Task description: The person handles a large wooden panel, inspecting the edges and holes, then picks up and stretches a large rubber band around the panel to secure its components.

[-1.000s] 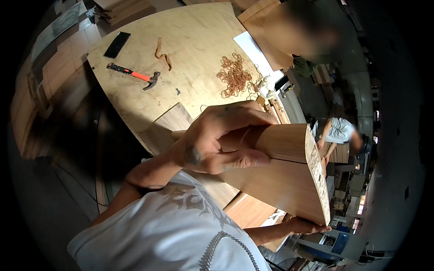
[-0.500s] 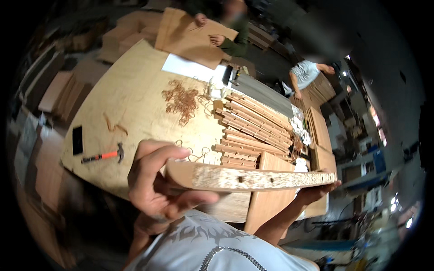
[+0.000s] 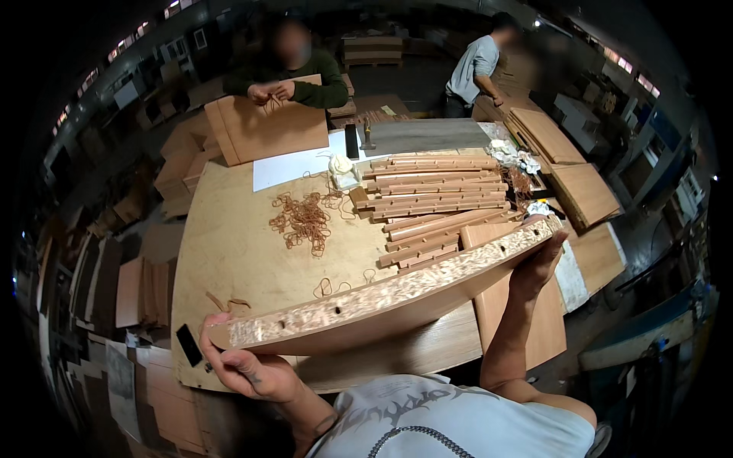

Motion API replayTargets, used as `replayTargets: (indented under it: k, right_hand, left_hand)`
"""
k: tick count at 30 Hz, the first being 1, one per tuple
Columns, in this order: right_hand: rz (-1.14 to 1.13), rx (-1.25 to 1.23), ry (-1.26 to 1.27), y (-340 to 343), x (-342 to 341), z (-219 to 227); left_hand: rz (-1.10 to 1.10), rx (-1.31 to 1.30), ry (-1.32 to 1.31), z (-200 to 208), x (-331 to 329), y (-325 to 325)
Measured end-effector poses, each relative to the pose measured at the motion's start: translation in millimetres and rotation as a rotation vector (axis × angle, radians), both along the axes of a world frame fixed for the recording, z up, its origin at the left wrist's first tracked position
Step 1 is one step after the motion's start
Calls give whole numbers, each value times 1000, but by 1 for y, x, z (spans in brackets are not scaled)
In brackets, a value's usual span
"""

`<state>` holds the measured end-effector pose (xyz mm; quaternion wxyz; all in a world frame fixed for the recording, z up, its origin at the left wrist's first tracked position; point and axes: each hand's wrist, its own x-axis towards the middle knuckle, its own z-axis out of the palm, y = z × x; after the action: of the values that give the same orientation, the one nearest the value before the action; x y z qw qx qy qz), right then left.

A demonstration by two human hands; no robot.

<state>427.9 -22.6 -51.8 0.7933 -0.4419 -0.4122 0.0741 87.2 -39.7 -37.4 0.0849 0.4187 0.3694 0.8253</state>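
Observation:
A chipboard panel (image 3: 397,285) with drilled holes along its raw edge is held up slantwise over the near side of the table, its edge facing me. My left hand (image 3: 256,374) grips the lower left end, thumb underneath and fingers over the end. At the higher right end, my right hand (image 3: 537,269) supports the panel from below, fingers along its face. Beyond the panel lie several wooden strips (image 3: 439,183) with small dowels standing out of them. A tangle of brown elastic loops (image 3: 299,223) lies left of the strips.
A dark phone (image 3: 188,345) lies near the table's left edge. Another board (image 3: 527,328) lies by my right forearm. Across the table (image 3: 229,252), one person holds a wooden panel (image 3: 271,126); another person (image 3: 473,72) stands far right. Panels (image 3: 584,197) are stacked at right.
My view has tilted up and levelled. The panel now sits farther from me, its left end lower and right end higher, still between both hands. The hammer at left is now mostly hidden.

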Motion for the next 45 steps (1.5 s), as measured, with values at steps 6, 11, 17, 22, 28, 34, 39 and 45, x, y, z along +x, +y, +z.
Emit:
replayTargets:
  k: [6, 11, 17, 22, 28, 34, 39, 45]
  right_hand:
    - [46, -48, -101, -3, -9, 5]
    - [514, -172, -126, -13, 13, -29]
    - [771, -224, -231, -29, 34, -60]
    - [1038, -29, -256, -31, 31, -56]
    - [1232, 70, -315, -30, 27, -45]
    - [1422, 63, -234, -17, 29, -54]
    - [1508, 82, -69, -17, 38, -42]
    - [1859, 155, 82, 7, 33, -81]
  left_hand:
    - [202, -48, 20, 3, 10, 14]
    - [290, -161, -39, 26, 5, 16]
    - [539, -282, 58, 64, -7, 20]
    - [484, -256, 0, 50, -33, 35]
    - [458, -234, -51, 58, -38, 49]
    - [456, -222, -51, 52, -44, 59]
    - [424, -187, -53, 53, -43, 55]
    - [419, -181, -44, 45, -54, 50]
